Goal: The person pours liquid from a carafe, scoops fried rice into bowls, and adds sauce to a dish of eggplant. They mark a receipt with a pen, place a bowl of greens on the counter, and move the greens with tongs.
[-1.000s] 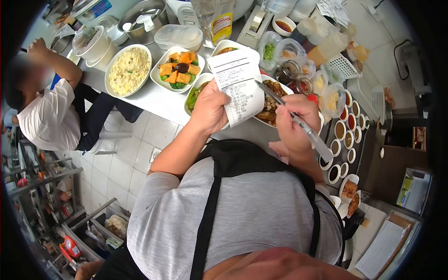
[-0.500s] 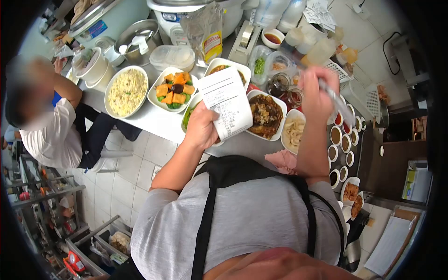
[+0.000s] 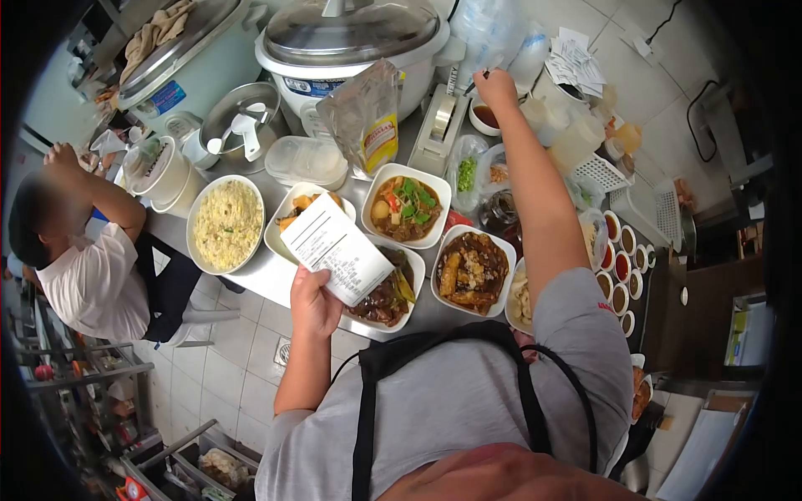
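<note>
My left hand [image 3: 316, 301] pinches a printed paper receipt [image 3: 337, 255] by its lower edge, above the dishes. The receipt partly covers a bowl of orange cubes [image 3: 294, 203] and a bowl of dark meat with greens [image 3: 388, 305]. My right hand [image 3: 498, 90] is stretched far forward and closed around a slender pen, of which only a dark end shows. Just below that hand is a small bowl of dark sauce [image 3: 484, 114], with a tape dispenser [image 3: 436, 125] to its left. Closer to me are a garnished stew bowl [image 3: 407, 206] and a bowl of glazed brown food [image 3: 473, 272].
A plate of fried rice [image 3: 225, 224] is at the left, near a seated person [image 3: 88, 242]. Rice cookers [image 3: 351, 50], a metal pot [image 3: 242, 125] and a foil pouch [image 3: 368, 117] line the back. Several sauce cups [image 3: 622, 267] and a white basket [image 3: 647, 213] lie right.
My right hand has moved forward and left, from above the jars to beside the sauce bowl. My left hand has brought the receipt left and nearer to me, uncovering the stew bowl.
</note>
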`<state>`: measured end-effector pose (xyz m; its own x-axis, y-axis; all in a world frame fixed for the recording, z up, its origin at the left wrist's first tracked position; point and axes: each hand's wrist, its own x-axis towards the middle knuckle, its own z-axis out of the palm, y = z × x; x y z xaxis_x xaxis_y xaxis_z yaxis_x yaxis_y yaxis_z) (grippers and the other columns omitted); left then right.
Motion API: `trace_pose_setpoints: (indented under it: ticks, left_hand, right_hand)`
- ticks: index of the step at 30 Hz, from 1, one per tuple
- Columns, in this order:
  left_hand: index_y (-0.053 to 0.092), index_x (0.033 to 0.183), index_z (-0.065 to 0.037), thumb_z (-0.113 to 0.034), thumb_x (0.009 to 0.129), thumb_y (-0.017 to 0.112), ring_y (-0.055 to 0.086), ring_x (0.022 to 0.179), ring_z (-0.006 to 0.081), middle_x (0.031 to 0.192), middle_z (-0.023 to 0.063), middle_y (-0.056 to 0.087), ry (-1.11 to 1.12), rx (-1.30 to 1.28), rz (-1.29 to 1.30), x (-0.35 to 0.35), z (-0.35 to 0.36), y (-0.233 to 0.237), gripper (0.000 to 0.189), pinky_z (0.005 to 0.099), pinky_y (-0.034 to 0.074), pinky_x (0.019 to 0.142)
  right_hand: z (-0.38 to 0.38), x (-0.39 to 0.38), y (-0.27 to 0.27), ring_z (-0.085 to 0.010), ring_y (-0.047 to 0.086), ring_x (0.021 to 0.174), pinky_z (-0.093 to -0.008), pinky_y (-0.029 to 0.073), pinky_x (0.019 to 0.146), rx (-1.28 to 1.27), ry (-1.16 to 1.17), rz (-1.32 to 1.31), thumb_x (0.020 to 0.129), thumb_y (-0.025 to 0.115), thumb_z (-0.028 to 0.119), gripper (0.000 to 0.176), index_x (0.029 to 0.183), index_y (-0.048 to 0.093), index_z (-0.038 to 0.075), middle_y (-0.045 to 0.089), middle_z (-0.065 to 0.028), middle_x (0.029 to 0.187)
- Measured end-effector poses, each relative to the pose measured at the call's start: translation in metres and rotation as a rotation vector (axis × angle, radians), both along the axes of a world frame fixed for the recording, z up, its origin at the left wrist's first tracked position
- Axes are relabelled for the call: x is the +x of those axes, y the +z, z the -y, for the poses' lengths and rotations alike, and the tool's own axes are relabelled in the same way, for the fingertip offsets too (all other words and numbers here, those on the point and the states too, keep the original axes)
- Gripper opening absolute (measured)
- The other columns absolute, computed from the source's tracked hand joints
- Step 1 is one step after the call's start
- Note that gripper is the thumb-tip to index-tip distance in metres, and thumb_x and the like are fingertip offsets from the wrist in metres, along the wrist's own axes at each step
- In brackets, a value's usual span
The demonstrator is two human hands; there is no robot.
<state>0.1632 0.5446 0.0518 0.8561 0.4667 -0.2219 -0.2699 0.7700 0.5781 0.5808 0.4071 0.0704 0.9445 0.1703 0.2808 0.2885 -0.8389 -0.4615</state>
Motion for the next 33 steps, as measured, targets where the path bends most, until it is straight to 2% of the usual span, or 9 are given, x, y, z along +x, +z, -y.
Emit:
trace_pose_setpoints:
  ticks: [12, 15, 18, 20, 24, 29, 31, 32, 33]
  left_hand:
    - [0.029, 0.121, -0.001, 0.003, 0.067, 0.033, 0.045, 0.106, 0.0278, 0.117, 0.0146, 0.044, -0.018, 0.026, -0.039, 0.03, -0.002, -0.002, 0.054, 0.0417, 0.036, 0.091]
    - [0.031, 0.121, -0.002, 0.0, 0.068, 0.04, 0.045, 0.106, 0.0263, 0.117, 0.0131, 0.044, -0.067, 0.059, 0.027, 0.043, 0.002, 0.007, 0.053, 0.0421, 0.036, 0.092]
    - [0.031, 0.121, -0.002, -0.002, 0.069, 0.044, 0.046, 0.106, 0.0258, 0.118, 0.0118, 0.044, -0.127, 0.101, 0.124, 0.061, 0.014, 0.035, 0.054, 0.0423, 0.036, 0.092]
    - [0.031, 0.12, -0.002, -0.005, 0.071, 0.046, 0.044, 0.107, 0.0249, 0.117, 0.0115, 0.044, -0.169, 0.155, 0.196, 0.075, 0.034, 0.049, 0.051, 0.0411, 0.034, 0.092]
    - [0.032, 0.119, -0.003, -0.009, 0.077, 0.048, 0.043, 0.107, 0.023, 0.116, 0.0098, 0.044, -0.285, 0.216, 0.304, 0.106, 0.093, 0.068, 0.046, 0.0383, 0.032, 0.093]
    - [0.036, 0.118, -0.005, -0.026, 0.08, 0.053, 0.047, 0.097, 0.0161, 0.116, 0.0091, 0.044, -0.495, 0.317, 0.441, 0.128, 0.171, 0.069, 0.047, 0.0284, 0.038, 0.079]
    - [0.035, 0.121, -0.007, -0.03, 0.078, 0.056, 0.048, 0.091, 0.0146, 0.114, 0.0084, 0.046, -0.561, 0.389, 0.389, 0.125, 0.2, 0.082, 0.053, 0.0257, 0.039, 0.073]
    - [0.034, 0.122, -0.007, -0.031, 0.076, 0.057, 0.049, 0.09, 0.0152, 0.112, 0.008, 0.047, -0.582, 0.412, 0.371, 0.126, 0.206, 0.08, 0.056, 0.0256, 0.04, 0.073]
    - [0.035, 0.121, -0.007, -0.031, 0.077, 0.057, 0.05, 0.088, 0.0152, 0.112, 0.0084, 0.047, -0.593, 0.429, 0.343, 0.126, 0.21, 0.079, 0.055, 0.0258, 0.04, 0.071]
  right_hand:
    - [-0.019, 0.029, -0.021, -0.0307, 0.057, 0.083, -0.0398, 0.044, 0.072, -0.071, -0.007, -0.205, 0.075, 0.049, 0.03, 0.031, 0.083, 0.062, 0.003, 0.06, -0.0162, 0.087]
    - [-0.014, 0.024, -0.01, -0.0298, 0.055, 0.09, -0.037, 0.043, 0.076, -0.127, 0.06, -0.258, 0.067, 0.061, 0.04, 0.041, 0.087, 0.062, 0.004, 0.058, -0.0172, 0.093]
    - [0.009, -0.061, 0.042, -0.0201, 0.058, 0.061, -0.0324, 0.044, 0.06, 0.103, 0.53, -0.271, 0.073, 0.05, 0.039, 0.038, 0.068, 0.062, 0.003, 0.059, -0.0095, 0.061]
    - [0.041, -0.122, 0.057, -0.0118, 0.054, 0.078, -0.0246, 0.044, 0.072, 0.481, 1.001, -0.725, 0.084, 0.049, 0.028, 0.034, 0.104, 0.051, 0.002, 0.057, -0.0045, 0.088]
    - [0.103, -0.212, 0.072, -0.0088, 0.05, 0.083, -0.024, 0.041, 0.075, 0.85, 1.179, -0.704, 0.082, 0.053, 0.017, 0.024, 0.096, 0.048, -0.001, 0.054, -0.0041, 0.089]
    - [0.2, -0.214, 0.111, -0.0152, 0.054, 0.071, -0.0288, 0.043, 0.066, 0.489, 0.506, -0.166, 0.076, 0.052, 0.012, 0.016, 0.09, 0.052, 0.005, 0.057, -0.012, 0.082]
    - [0.258, -0.179, 0.128, -0.0162, 0.055, 0.073, -0.0289, 0.044, 0.065, 0.274, 0.329, 0.317, 0.079, 0.049, 0.01, 0.013, 0.089, 0.054, 0.005, 0.059, -0.0086, 0.075]
    - [0.296, -0.156, 0.153, -0.0272, 0.055, 0.085, -0.0352, 0.043, 0.071, 0.115, 0.231, 0.426, 0.076, 0.045, 0.006, 0.024, 0.099, 0.051, 0.009, 0.057, -0.0113, 0.093]
    - [0.327, -0.162, 0.187, -0.0245, 0.052, 0.091, -0.0332, 0.043, 0.075, 0.249, 0.081, 0.462, 0.076, 0.045, 0.005, 0.028, 0.103, 0.05, 0.012, 0.054, -0.0115, 0.099]
